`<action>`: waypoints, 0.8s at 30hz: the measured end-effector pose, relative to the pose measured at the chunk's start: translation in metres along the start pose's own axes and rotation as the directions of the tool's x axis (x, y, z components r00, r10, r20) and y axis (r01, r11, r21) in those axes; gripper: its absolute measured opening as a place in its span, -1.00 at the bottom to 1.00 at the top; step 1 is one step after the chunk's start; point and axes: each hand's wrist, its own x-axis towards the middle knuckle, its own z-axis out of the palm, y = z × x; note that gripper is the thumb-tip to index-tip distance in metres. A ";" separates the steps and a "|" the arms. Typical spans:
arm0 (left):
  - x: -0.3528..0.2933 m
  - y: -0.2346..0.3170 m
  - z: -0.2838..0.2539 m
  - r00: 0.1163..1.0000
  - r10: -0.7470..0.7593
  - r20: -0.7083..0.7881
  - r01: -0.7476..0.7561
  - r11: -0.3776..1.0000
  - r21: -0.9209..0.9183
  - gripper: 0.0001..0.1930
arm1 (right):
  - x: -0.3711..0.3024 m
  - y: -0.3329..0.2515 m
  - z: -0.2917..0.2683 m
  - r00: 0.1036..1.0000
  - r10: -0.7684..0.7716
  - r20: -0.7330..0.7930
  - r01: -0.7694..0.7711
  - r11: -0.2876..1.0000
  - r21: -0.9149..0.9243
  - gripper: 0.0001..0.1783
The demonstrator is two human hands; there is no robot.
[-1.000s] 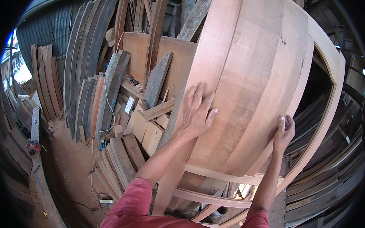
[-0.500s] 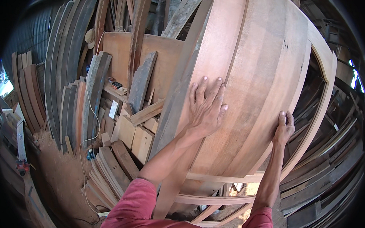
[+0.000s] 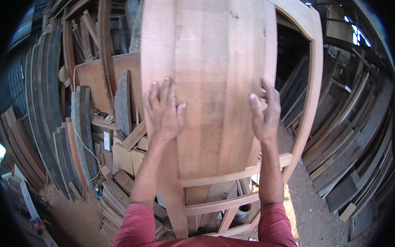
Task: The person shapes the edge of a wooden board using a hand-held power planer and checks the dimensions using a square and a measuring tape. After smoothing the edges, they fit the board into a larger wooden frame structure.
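In front of me a wide panel of pale brown planks [image 3: 206, 110] lies on a light wooden frame [image 3: 314, 84] with a curved opening at the right. My left hand [image 3: 164, 113] rests flat on the leftmost plank, fingers spread over the seam beside it. At the panel's right edge is my right hand [image 3: 266, 115], its thumb and fingers apart and nothing between them. Whether it touches the wood I cannot tell. Below the panel's near end run the frame's curved lower rails [image 3: 225, 206].
Curved timber boards [image 3: 46, 105] lean in stacks at the left, and more boards [image 3: 353, 146] pile up at the right. A pale cable [image 3: 87, 151] trails down over offcuts [image 3: 116, 194] to the dirt floor. Under the rails stands a bucket [image 3: 244, 209].
The view has turned, so the panel shows farther left and more upright. My right hand has loosened from the panel's edge and its fingers have spread. My left hand stays on the plank.
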 end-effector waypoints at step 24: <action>-0.022 0.001 0.007 0.998 -0.050 -0.029 0.050 0.999 -0.014 -0.39 | -0.008 0.041 -0.115 0.971 0.051 0.232 -0.123 0.944 0.306 -0.51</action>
